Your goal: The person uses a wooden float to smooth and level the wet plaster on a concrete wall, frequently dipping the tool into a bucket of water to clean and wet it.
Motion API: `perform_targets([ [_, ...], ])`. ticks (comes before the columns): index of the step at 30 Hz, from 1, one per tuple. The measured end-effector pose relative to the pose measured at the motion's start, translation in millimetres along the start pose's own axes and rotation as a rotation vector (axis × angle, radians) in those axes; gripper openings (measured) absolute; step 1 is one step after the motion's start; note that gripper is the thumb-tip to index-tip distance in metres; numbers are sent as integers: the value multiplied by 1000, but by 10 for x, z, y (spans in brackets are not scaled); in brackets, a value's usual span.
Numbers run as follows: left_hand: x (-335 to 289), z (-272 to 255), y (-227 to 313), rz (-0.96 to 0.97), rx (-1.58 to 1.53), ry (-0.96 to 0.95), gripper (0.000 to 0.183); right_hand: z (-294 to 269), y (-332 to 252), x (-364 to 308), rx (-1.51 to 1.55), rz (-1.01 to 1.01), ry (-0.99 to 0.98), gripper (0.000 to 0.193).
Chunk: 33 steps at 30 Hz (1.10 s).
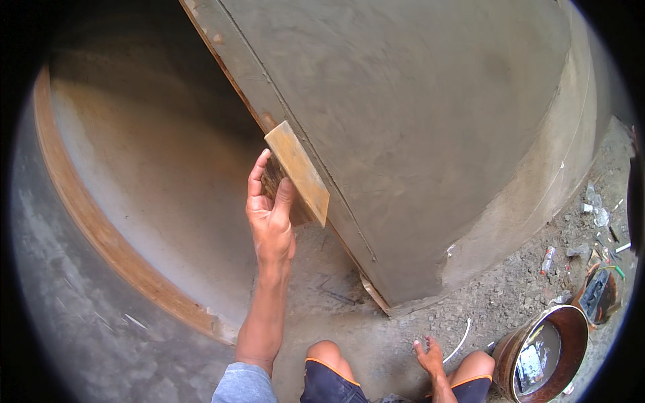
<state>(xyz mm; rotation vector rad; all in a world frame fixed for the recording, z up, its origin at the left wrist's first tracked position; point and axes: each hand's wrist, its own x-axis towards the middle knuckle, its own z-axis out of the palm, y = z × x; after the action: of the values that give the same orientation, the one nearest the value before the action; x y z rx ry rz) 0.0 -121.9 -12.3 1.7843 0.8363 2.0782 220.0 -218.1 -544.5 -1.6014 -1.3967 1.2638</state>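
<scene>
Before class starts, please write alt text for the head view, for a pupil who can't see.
The left hand holds a wooden board at the edge of a grey wall. The right hand is by a knee, left of a bucket.

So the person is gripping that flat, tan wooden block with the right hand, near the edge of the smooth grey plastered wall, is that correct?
Not quite: the head view shows the left hand gripping the flat, tan wooden block, near the edge of the smooth grey plastered wall. The right hand is down by the right knee.
</scene>
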Motion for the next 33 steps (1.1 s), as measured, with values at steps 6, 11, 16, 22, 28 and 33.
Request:
perform_targets([
  [6,164,35,87,7,5,-18,57,-33,-70,-47,23,55,-26,68],
  [11,328,169,193,18,64,0,57,-20,-86,-36,42,50,-25,66],
  [16,415,203,200,22,109,20,55,16,31,7,42,24,0,64],
  [22,318,309,230,140,346,18,49,-20,68,4,22,5,33,62],
  [28,136,382,147,134,420,12,48,-137,81,2,-4,82,20,60],
  [33,-145,383,-84,110,418,51,48,-187,-13,-39,32,119,22,58],
])
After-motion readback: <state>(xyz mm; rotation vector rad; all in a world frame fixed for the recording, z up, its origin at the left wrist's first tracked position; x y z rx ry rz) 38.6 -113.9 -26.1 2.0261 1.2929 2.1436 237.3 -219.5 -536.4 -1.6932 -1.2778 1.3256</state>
